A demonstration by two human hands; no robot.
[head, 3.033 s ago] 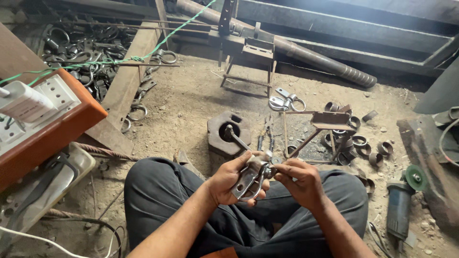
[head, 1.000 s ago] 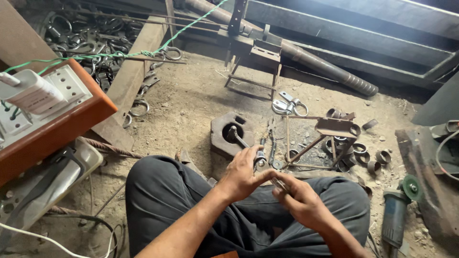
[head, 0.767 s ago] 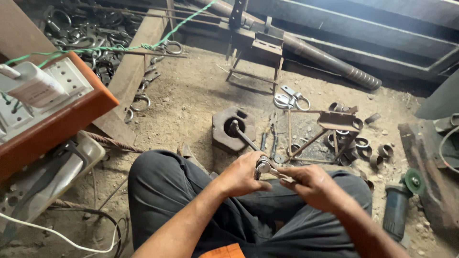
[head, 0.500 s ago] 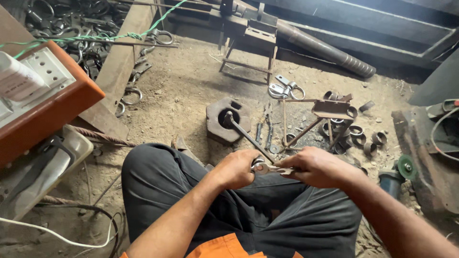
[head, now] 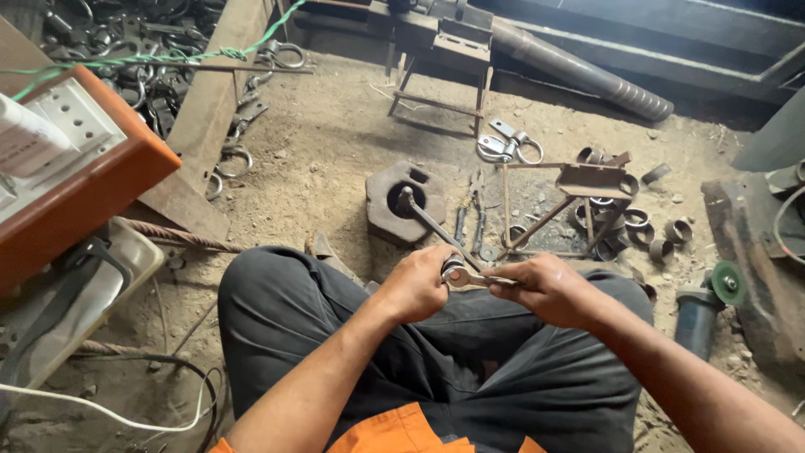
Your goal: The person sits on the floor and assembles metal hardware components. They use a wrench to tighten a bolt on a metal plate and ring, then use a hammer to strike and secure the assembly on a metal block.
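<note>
I sit cross-legged on a dirt floor with both hands over my lap. My left hand [head: 417, 281] grips a small metal clamp piece with a ring [head: 457, 273]. My right hand [head: 549, 289] holds the other end of the same piece, a thin flat strip [head: 495, 281] sticking out between the two hands. Just beyond my hands a long steel rod [head: 434, 225] leans from a hole in a heavy hexagonal metal block [head: 404, 201].
A small welded metal stand [head: 579, 197] with short pipe rings [head: 650, 231] around it is at right. An angle grinder [head: 700, 306] lies by my right knee. Finished ring clamps [head: 507, 147] lie ahead. An orange-edged socket board [head: 75, 172] and cables are at left.
My hands drew in closer to my lap with the clamp piece, and my right hand shifted its grip along the strip. The view tilted down and nearer.
</note>
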